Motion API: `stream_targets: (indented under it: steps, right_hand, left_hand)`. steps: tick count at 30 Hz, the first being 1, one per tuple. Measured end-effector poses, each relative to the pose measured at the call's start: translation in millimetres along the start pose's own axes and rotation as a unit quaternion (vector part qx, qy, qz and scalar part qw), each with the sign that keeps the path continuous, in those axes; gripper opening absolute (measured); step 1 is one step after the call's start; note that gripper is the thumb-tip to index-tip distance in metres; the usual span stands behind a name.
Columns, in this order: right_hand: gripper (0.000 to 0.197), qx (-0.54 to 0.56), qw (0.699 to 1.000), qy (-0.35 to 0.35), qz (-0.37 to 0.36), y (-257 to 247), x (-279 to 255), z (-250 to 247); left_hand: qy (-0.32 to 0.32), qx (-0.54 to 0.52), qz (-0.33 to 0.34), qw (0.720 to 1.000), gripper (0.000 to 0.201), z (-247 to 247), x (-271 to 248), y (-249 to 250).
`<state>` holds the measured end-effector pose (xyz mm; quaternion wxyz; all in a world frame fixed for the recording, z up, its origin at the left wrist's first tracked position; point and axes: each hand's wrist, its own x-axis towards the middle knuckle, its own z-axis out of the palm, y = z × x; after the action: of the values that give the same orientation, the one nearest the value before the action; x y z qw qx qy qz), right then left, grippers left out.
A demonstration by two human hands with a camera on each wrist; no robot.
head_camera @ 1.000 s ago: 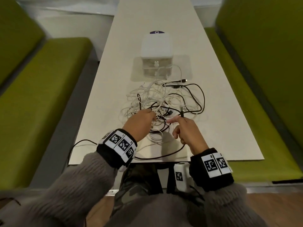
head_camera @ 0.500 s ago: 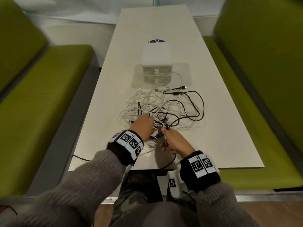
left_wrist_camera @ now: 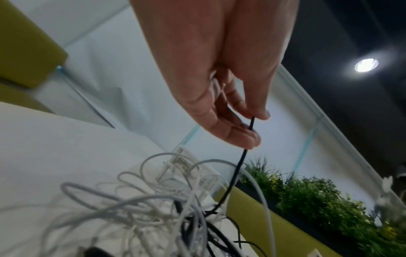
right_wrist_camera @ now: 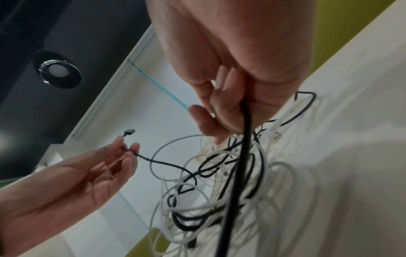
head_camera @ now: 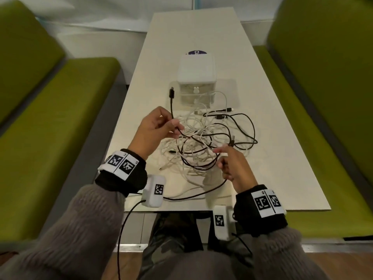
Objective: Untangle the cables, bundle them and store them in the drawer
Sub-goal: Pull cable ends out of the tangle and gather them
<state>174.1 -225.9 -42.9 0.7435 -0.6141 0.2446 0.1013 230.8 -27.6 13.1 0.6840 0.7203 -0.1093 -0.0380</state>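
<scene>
cables (head_camera: 203, 138): black and white tangle at mid worktop (head_camera: 282, 158), just near of the drawer box (head_camera: 196, 77) | left hand (head_camera: 155, 130): raised over the tangle's left edge, pinching a black cable (head_camera: 171, 106), plug end up | right hand (head_camera: 234, 168): near-right of tangle, fingers curled round another black cable (right_wrist_camera: 241, 156), forefinger out

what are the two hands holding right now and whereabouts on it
The left hand pinches a thin black cable just below its raised plug end. The right hand grips a black cable too, along its middle stretch; whether it is the same cable cannot be told.
</scene>
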Motion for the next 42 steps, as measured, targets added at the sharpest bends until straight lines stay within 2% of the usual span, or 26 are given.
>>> stream_targets:
  steps: [4,7,11,14,16,18,21,23,26,28,31,35,38,40,42]
  right_hand:
    - [0.031,0.039,0.997,0.000,-0.062,-10,-7,2]
    - [0.028,0.037,0.993,-0.012,-0.114,-13,-13,3]
    - [0.023,0.006,0.970,-0.024,-0.244,-17,-28,11]
    - [0.012,-0.036,0.951,0.016,-0.308,-19,-31,20]
    - [0.004,-0.037,0.950,0.051,-0.306,-18,-27,19]
    - [0.008,-0.023,0.955,0.070,-0.287,-16,-24,14]
    - [0.018,0.116,0.962,0.047,-0.241,-16,-24,10]
    - [0.022,0.193,0.954,0.041,-0.226,-18,-26,8]
    - [0.024,0.283,0.934,0.024,-0.216,-21,-29,4]
    - [0.025,0.294,0.930,0.044,-0.217,-24,-34,2]
    - [0.025,0.295,0.914,0.096,-0.263,-34,-41,-10]
    - [0.027,0.251,0.894,0.172,-0.329,-49,-45,-35]
    - [0.027,0.163,0.903,0.196,-0.345,-43,-42,-33]
    - [0.025,0.077,0.916,0.194,-0.344,-35,-39,-28]
    - [0.022,-0.068,0.919,0.192,-0.338,-28,-35,-25]
  left_hand:
    - [0.040,-0.081,0.043,0.995,0.011,11,-1,18]
    - [0.019,-0.085,0.054,0.995,0.010,18,3,25]
    - [-0.073,0.062,0.059,0.994,0.013,34,-4,8]
    - [-0.093,0.139,0.052,0.985,0.011,49,-13,-4]
    - [-0.096,0.152,0.037,0.983,0.011,54,-17,-8]
    - [-0.110,0.171,0.020,0.979,0.007,54,-21,-13]
    - [-0.130,0.258,0.007,0.957,0.016,48,-24,-26]
    - [-0.131,0.306,0.006,0.943,0.024,41,-23,-34]
    - [-0.120,0.332,0.004,0.936,0.027,32,-17,-42]
    - [-0.135,0.356,0.003,0.925,0.025,28,-12,-45]
    - [-0.136,0.387,-0.016,0.912,0.023,15,0,-47]
    - [-0.131,0.378,-0.019,0.916,0.019,-4,11,-43]
    - [-0.161,0.366,-0.022,0.916,0.028,1,13,-38]
    - [-0.163,0.375,-0.021,0.912,0.029,5,12,-36]
    - [-0.144,0.357,-0.011,0.923,0.028,5,10,-34]
